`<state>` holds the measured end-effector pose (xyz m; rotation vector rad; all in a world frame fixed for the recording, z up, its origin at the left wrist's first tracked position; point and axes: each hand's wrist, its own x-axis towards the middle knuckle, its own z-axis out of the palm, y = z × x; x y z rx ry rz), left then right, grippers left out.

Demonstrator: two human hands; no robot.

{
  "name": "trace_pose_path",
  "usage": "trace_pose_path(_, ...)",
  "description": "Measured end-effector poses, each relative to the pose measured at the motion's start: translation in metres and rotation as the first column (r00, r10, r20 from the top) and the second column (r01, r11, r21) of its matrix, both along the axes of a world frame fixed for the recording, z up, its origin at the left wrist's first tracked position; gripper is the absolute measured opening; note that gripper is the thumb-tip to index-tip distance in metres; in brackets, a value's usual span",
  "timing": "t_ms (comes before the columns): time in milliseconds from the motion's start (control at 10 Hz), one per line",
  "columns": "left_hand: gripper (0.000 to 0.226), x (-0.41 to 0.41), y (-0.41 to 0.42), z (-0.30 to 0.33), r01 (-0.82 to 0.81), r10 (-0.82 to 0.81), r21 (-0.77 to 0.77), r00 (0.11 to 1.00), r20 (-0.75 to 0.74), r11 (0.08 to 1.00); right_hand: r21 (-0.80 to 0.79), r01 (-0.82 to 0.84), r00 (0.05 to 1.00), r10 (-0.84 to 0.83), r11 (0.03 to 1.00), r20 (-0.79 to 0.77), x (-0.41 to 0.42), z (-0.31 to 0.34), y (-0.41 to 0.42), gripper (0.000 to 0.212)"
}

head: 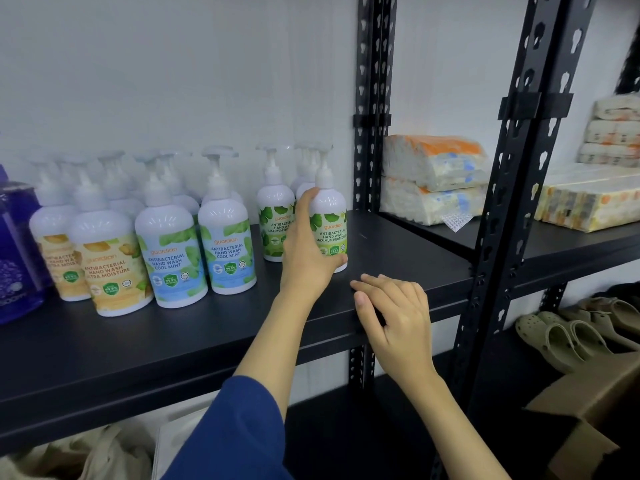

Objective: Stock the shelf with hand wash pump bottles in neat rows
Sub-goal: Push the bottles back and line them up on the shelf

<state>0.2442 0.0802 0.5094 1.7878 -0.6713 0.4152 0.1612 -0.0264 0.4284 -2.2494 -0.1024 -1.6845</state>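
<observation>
- Shelf board (398, 251): flat black metal, carried on perforated black uprights (372, 98); taken as landmark for all positions below.
- Green-label bottle (329, 220): white plastic pump bottle, "Maximum Protection" hand wash, stood upright on the shelf board near its right end, rightmost of all the bottles.
- Left hand (304, 251): wrapped around the green-label bottle from its left side, fingers curled behind, thumb under the label's lower edge. Blue sleeve (235, 431) on that arm, below the shelf board.
- Right hand (391, 306): rested on the front edge of the shelf board, just right of the held bottle; fingers relaxed and lying flat on the board, thumb down the front lip, nothing in it.
- More green-label bottles (275, 216) stood just behind and left of the held one.
- Blue-label "Cool Mint" bottles (228, 247) stood further left on the shelf board, in files running to the back wall.
- Yellow-label "Extra Moisture" bottles (110, 268) stood left of those.
- Purple translucent container (14, 254) sat at the shelf board's far left, partly out of view.
- Wrapped tissue packs (433, 181) lay stacked on the neighbouring board, right of the uprights.
- Beige clogs (561, 337) and a brown cardboard box (588, 410) sat below shelf level, right.
</observation>
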Motion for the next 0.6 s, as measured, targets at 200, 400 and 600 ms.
trace_pose_path(200, 0.105, 0.0, 0.0, 0.0, -0.015, 0.015, 0.018, 1.0, 0.002, 1.0, 0.001, 0.0, 1.0, 0.0, 1.0, -0.01, -0.001, 0.001, 0.0, 0.041)
trace_pose_path(400, 0.112, -0.006, 0.0, 0.002, -0.104, 0.105, 0.111, 0.994, -0.002, 0.988, 0.008, 0.002, 0.999, -0.002, 1.0, -0.046, -0.003, 0.004, 0.002, 0.04)
trace_pose_path(600, 0.083, -0.033, 0.016, 0.006, -0.176, 0.177, 0.351, 0.984, 0.029, 0.919, 0.029, 0.036, 0.983, -0.03, 0.999, -0.179, -0.016, 0.014, 0.008, 0.038)
